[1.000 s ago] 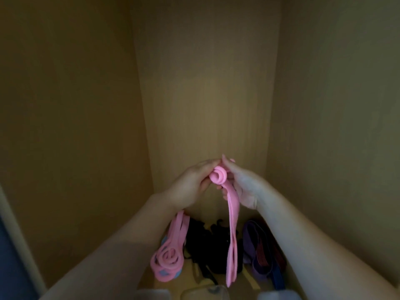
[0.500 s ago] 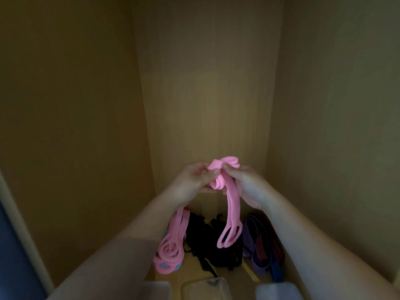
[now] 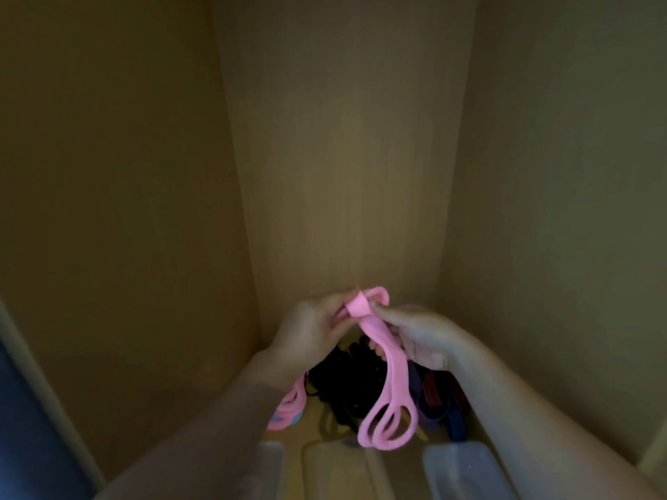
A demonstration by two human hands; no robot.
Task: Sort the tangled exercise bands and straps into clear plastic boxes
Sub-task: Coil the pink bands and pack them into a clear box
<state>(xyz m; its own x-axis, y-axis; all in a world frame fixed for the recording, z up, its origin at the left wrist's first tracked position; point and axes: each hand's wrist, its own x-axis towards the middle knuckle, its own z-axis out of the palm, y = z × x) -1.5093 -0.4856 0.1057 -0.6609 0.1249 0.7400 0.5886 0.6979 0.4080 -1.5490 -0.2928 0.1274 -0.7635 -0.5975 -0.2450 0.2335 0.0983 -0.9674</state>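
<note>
Three clear plastic boxes (image 3: 469,470) are standing at the near edge of the wooden shelf (image 3: 314,424). Above them a long flat pink rubber band (image 3: 395,377) is hanging in loops — the left hand (image 3: 310,335) and the right hand (image 3: 422,337) are both pinching its rolled top end with curled fingers. Behind it, tangled black straps (image 3: 343,380), a purple band (image 3: 429,409) and a second pink band (image 3: 288,409) are lying on the shelf.

A pink band (image 3: 391,377), black straps (image 3: 346,384), a purple strap (image 3: 429,420), tan wooden walls (image 3: 343,175).
</note>
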